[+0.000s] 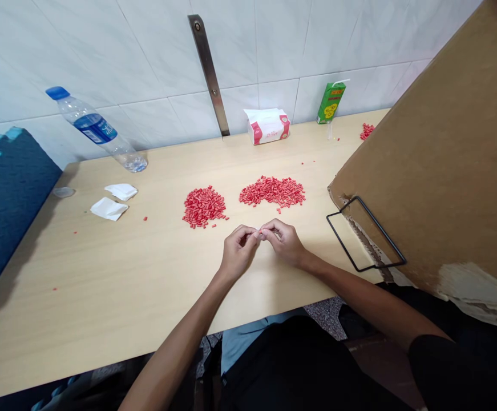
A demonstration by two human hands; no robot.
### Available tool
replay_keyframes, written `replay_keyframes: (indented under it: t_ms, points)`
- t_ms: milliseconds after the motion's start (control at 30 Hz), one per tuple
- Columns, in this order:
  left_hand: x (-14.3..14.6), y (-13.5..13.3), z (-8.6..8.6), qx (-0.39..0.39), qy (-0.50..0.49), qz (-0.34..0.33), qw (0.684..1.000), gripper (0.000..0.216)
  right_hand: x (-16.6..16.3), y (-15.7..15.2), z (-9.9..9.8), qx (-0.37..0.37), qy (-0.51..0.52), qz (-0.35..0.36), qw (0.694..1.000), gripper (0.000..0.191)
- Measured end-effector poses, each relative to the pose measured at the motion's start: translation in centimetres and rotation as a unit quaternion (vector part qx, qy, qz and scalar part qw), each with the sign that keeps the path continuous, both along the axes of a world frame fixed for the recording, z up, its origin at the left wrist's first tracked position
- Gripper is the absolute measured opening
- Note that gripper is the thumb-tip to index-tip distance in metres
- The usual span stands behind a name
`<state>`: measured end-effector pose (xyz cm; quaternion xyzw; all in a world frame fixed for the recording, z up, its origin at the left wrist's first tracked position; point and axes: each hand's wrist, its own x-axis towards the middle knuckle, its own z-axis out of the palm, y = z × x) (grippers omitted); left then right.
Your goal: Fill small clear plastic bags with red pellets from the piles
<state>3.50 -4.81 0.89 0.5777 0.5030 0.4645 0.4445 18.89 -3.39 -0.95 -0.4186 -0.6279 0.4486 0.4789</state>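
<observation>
My left hand [237, 248] and my right hand [283, 242] meet fingertip to fingertip above the table, both closed in a pinch. A trace of a small red piece [261, 231] shows between the fingertips, mostly covered by them. Just beyond my left hand lies a rounded pile of small red pieces [204, 206], short and rod-like. A wider, curved pile of the same red pieces [274, 191] spreads beyond my right hand.
Along the tiled wall stand a tilted-looking plastic bottle [96, 128], a tissue pack [269, 127] and a green drink carton [331, 104]. Folded tissues [109, 209] lie at left. A cardboard sheet [440, 142] and a black wire frame [366, 234] bound the right side; a blue foam mat [12, 200] the left.
</observation>
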Motion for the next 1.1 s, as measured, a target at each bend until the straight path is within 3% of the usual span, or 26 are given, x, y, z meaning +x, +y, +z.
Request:
replay_keyframes:
  t_ms: [233,1100]
  points:
    - [-0.01,0.19,0.07,-0.024,-0.077,0.005,0.997,0.019,0.00,0.26,-0.01,-0.062,0.098,0.027,0.993,0.020]
    - [0.01,0.30,0.14,-0.053,-0.101,0.038,0.993,0.017,0.26,0.31,0.24,-0.089,0.103,0.061,0.989,0.031]
